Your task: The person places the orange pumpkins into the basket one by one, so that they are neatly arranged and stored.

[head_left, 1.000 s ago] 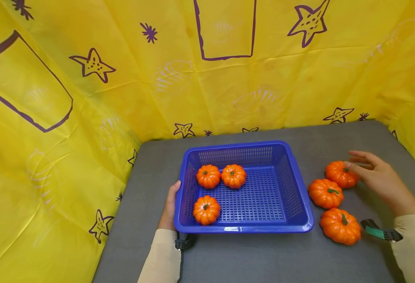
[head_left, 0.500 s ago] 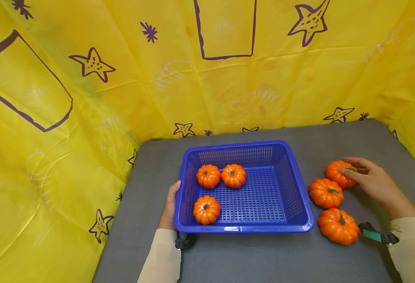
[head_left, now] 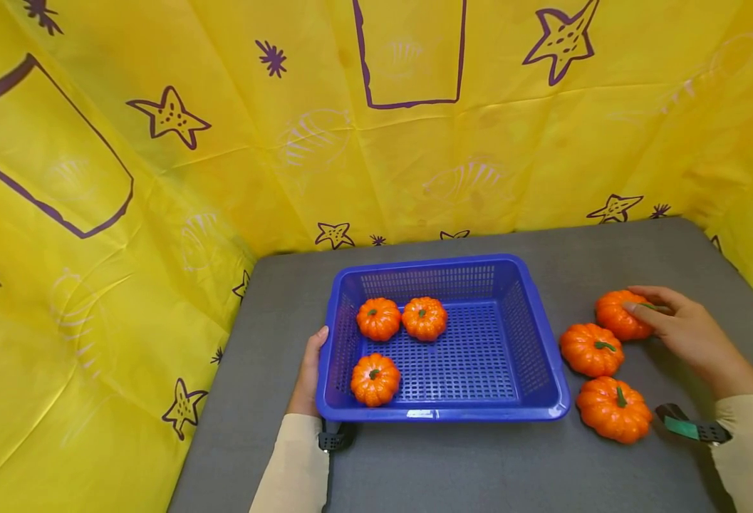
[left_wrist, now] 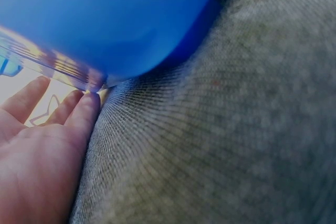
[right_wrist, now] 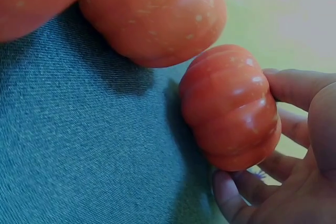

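In the head view my right hand grips the farthest orange toy pumpkin of a group right of the basket. The right wrist view shows this pumpkin tipped on its side, with thumb and fingers around it. Two more loose pumpkins lie nearer, a middle one and a front one. My left hand rests along the left outer side of a blue plastic basket; in the left wrist view its fingers reach out fairly straight to the basket's side.
Inside the basket sit three pumpkins: two at the back, one at front left. Everything stands on a grey cloth-covered table. A yellow patterned curtain encloses the back and both sides.
My right hand has come in to the far pumpkin, closed its fingers on it and shifted it slightly right, off the middle pumpkin. The front pumpkin moved slightly left. Left hand and basket stay put.
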### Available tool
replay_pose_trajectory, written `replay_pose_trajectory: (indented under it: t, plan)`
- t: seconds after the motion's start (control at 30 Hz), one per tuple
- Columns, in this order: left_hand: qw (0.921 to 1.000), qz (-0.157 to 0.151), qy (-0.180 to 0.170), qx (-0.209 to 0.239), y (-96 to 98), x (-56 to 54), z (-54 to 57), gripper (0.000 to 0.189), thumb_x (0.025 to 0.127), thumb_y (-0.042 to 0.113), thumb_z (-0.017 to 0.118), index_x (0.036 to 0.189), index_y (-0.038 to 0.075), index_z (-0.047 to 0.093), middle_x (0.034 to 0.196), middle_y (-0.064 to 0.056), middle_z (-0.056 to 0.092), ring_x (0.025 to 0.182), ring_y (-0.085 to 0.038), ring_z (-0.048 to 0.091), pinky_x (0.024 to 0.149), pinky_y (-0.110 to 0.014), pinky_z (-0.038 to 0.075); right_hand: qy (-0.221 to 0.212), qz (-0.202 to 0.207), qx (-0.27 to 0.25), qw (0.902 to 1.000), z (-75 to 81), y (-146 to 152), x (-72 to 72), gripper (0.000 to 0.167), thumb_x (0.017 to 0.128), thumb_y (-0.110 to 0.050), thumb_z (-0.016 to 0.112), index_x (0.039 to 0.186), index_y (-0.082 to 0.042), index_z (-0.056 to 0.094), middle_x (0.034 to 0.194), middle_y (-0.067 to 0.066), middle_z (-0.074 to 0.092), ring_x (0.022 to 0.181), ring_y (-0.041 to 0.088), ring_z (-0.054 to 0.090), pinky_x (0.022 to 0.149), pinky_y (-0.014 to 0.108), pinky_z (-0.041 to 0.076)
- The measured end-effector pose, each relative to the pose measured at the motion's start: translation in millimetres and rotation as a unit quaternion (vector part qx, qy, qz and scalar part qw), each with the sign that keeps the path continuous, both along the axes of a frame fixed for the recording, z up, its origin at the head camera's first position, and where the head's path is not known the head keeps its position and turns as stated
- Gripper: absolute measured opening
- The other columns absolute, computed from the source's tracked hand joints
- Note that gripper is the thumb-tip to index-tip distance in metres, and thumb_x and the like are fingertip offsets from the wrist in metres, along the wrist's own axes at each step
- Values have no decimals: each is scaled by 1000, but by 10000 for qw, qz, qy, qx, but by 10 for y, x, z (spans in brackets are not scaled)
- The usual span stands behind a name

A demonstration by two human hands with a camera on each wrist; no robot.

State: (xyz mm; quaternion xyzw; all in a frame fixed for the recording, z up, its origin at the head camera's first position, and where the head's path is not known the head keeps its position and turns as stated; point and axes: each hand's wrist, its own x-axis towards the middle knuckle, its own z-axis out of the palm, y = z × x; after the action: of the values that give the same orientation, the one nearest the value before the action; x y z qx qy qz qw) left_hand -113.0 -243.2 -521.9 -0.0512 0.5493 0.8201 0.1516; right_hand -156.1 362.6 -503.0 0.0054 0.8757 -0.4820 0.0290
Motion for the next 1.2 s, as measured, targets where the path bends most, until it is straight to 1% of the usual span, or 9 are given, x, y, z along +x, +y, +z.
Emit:
replay_pose_trajectory:
  t: [0.13,0.23,0.3,0.4,0.5,0.63,0.77,0.97,1.2]
  plan:
    - [10000,7,-20,-27,-2,2,1,78,107,60,38,167,11,38,153,-20,54,126,-29,61,105,-44,52,76,-38,-34,10000,20,15,1,44,109,-34,69,144,-8,61,110,-40,54,98,-12,51,75,13,44]
    - [10000,-3,-16,-38,-9,7,5,77,107,60,38,167,12,38,153,-21,53,126,-30,61,104,-44,52,127,-116,72,9998,43,26,-4,48,109,-34,68,145,-3,59,109,-39,53,96,-12,52,73,13,45]
    - [10000,-15,-12,-35,-14,11,9,78,107,60,38,167,12,38,154,-21,53,127,-30,60,104,-44,52,131,-170,185,9996,64,29,-5,53,109,-35,68,147,0,57,113,-33,54,96,-12,51,73,13,45]
    - [10000,-23,0,-42,-17,13,14,78,107,60,38,168,12,37,154,-21,52,127,-30,60,104,-44,52,112,-215,341,9991,101,30,3,57,110,-37,66,150,2,54,119,-24,53,98,-11,47,73,12,43]
    - [10000,-32,14,-29,-17,12,17,78,107,60,38,168,11,37,154,-21,52,127,-30,60,104,-44,52,110,-206,363,9991,145,25,23,57,110,-37,66,151,0,54,120,-23,53,100,-10,47,73,13,42]
    - [10000,-58,33,29,-15,9,17,78,107,59,38,168,11,37,154,-21,52,127,-29,60,105,-43,52,159,-167,294,9993,199,6,48,51,110,-36,67,149,-5,57,115,-35,51,99,-12,48,73,13,43]
    - [10000,-63,49,34,-14,6,16,78,107,59,37,168,11,36,153,-21,53,126,-29,61,104,-43,53,222,-148,263,9993,256,-31,55,48,110,-35,67,148,-7,58,111,-40,51,97,-13,51,73,13,43]
    - [10000,-44,71,-12,-13,6,14,78,107,59,37,168,10,36,153,-21,54,126,-29,61,104,-43,53,286,-162,342,9989,347,-113,53,50,109,-35,69,148,-7,59,108,-38,54,95,-9,52,73,15,42]
    - [10000,11,9,64,2,1,15,77,107,58,39,168,11,38,153,-19,55,126,-28,61,104,-43,52,421,-76,175,9989,458,-217,71,41,108,-32,70,145,-15,63,105,-29,63,92,-3,57,74,17,44]
